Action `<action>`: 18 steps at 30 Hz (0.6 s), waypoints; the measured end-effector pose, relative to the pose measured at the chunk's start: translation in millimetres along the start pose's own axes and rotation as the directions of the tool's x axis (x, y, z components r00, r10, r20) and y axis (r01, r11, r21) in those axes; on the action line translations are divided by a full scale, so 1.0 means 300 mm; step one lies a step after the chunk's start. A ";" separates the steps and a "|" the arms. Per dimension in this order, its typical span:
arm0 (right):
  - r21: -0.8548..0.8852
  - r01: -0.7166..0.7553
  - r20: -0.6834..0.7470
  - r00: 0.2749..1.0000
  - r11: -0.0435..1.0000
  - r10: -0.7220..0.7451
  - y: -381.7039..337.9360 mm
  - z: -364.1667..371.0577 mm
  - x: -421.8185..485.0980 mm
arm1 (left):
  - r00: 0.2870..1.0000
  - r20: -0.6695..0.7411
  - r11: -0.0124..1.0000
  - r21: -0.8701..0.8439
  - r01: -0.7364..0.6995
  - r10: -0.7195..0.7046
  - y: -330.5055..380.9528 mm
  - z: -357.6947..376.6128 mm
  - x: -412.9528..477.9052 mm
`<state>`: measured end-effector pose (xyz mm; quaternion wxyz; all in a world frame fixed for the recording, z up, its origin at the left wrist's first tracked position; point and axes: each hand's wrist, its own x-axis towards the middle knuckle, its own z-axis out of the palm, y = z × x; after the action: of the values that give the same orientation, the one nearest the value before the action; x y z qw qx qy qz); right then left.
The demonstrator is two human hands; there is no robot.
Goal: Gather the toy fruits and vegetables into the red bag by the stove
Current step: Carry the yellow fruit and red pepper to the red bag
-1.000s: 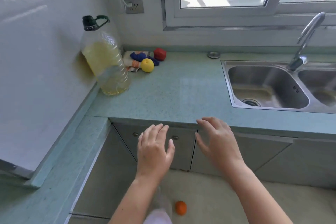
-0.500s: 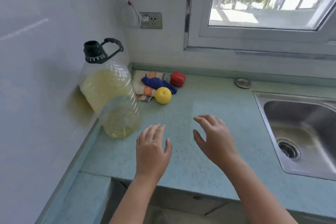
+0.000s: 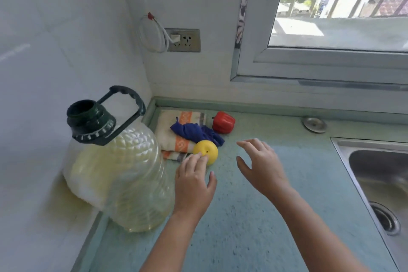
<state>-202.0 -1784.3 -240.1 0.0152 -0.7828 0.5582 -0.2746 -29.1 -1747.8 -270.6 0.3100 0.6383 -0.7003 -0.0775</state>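
A yellow toy fruit (image 3: 206,149) lies on the green counter (image 3: 254,216) in the far corner, beside a folded striped cloth (image 3: 174,130) and a crumpled blue cloth (image 3: 194,132). A red toy bell pepper (image 3: 223,122) stands just behind them. My left hand (image 3: 193,183) is stretched out with its fingertips touching the near side of the yellow fruit. My right hand (image 3: 262,165) hovers open over the counter to the right of the fruit, below the pepper. No red bag or stove is in view.
A big plastic oil jug (image 3: 114,170) with a dark cap and handle stands left of my left hand against the wall. A steel sink (image 3: 379,183) lies at the right. A round metal disc (image 3: 314,124) sits by the back wall under the window.
Both hands have reached forward over the counter toward the corner. My left fingertips now touch the yellow fruit. The view has moved closer to the corner.
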 end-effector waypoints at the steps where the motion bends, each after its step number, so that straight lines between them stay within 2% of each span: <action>1: -0.002 -0.006 0.008 1.000 1.000 0.006 0.013 0.015 0.018 | 1.000 0.006 1.000 -0.002 0.001 -0.001 -0.011 0.012 0.025; 18: 0.073 -0.075 0.093 0.993 0.994 0.068 0.203 0.284 0.295 | 0.989 0.104 0.995 0.006 0.104 -0.104 -0.141 0.238 0.232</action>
<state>-196.5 -1909.5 -296.0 0.0804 -0.7727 0.5739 -0.2592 -30.8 -1841.2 -325.4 0.2683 0.6692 -0.6813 -0.1267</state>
